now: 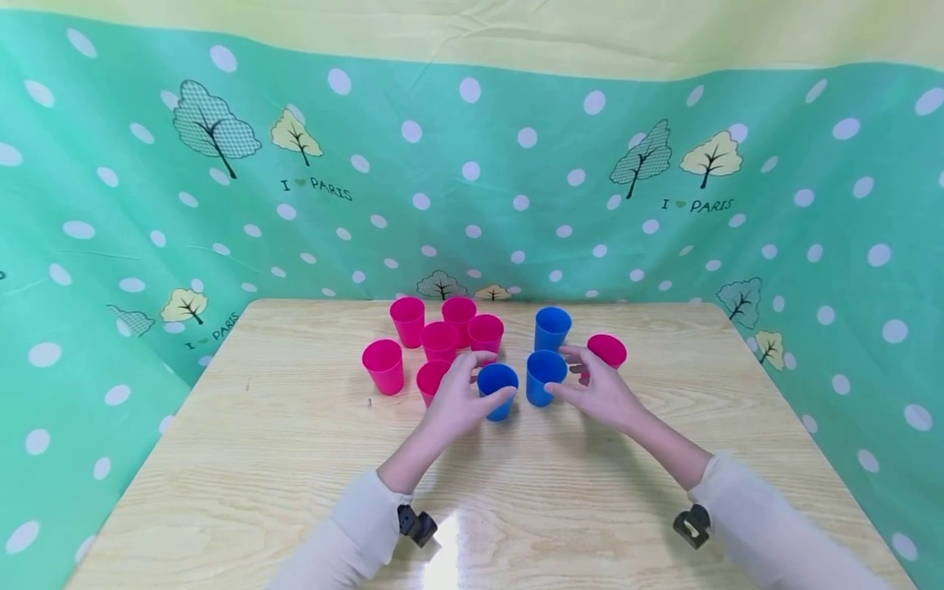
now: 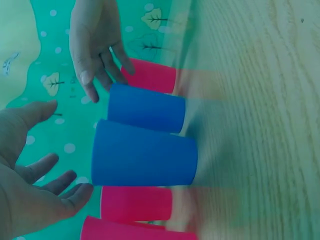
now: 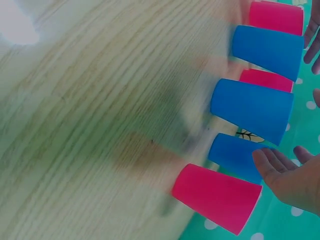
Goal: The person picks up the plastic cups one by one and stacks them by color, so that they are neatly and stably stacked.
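My left hand (image 1: 455,400) is at the rim of the front blue cup (image 1: 497,401), fingers spread and thumb in front of it. In the left wrist view that hand (image 2: 35,175) shows loosely bent fingers with a gap to the blue cup (image 2: 145,155). My right hand (image 1: 603,395) reaches around the right side of a second blue cup (image 1: 542,387), thumb and fingers apart. The right wrist view shows its fingers (image 3: 272,162) relaxed, holding nothing. A third blue cup (image 1: 551,329) stands behind. All three are upright with open tops.
Several pink cups (image 1: 383,367) stand upright to the left of the blue ones, one partly behind my left hand. Another pink cup (image 1: 607,351) stands beyond my right hand. The wooden table (image 1: 258,459) ends at a green dotted curtain (image 1: 472,197).
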Demonstrator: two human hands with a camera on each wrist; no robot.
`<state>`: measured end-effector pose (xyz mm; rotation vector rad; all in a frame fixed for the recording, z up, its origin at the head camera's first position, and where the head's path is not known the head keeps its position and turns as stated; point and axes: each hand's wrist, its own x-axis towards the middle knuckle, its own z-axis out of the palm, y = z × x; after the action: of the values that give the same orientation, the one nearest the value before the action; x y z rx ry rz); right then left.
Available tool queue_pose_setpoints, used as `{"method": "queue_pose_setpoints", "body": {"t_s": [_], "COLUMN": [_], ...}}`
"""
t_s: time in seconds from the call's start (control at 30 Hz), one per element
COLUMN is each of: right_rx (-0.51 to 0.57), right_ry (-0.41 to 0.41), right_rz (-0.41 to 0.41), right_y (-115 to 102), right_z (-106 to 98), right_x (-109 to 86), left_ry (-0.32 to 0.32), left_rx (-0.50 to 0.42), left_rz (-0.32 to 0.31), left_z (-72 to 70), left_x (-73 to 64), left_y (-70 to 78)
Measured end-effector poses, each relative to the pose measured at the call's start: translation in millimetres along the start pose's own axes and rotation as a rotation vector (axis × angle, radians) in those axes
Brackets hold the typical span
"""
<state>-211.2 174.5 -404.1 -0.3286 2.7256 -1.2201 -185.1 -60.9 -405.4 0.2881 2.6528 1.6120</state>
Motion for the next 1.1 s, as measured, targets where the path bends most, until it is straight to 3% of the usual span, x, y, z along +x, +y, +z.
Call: {"method": "queue_pose_setpoints", "body": {"t_s": [0.27,0.57,0.83,1.1], "right_rx": [-0.006,0.086,0.126,0.148], "right_ry": [0.016,0.011,0.002,0.000], "right_rz": [0.012,0.060,0.130,0.077], "right_y": [8.1,19.4,26.1,36.1], "right_z": [3.8,14.3,27.5,41.7], "right_x": [3.2,9.6,18.5,25.2], "left_ry": [0.039,0.020,0.022,0.020], "left_rx": [0.088,0.114,0.195,0.220], "left_rz": [0.079,0.063,0.031,0.006], "left_z": [9.0,17.0,25.1,27.5], "left_x": [2.5,3.0,7.8,10.8], "left_y": [-2.2,-3.4,-7.7,-11.4]}}
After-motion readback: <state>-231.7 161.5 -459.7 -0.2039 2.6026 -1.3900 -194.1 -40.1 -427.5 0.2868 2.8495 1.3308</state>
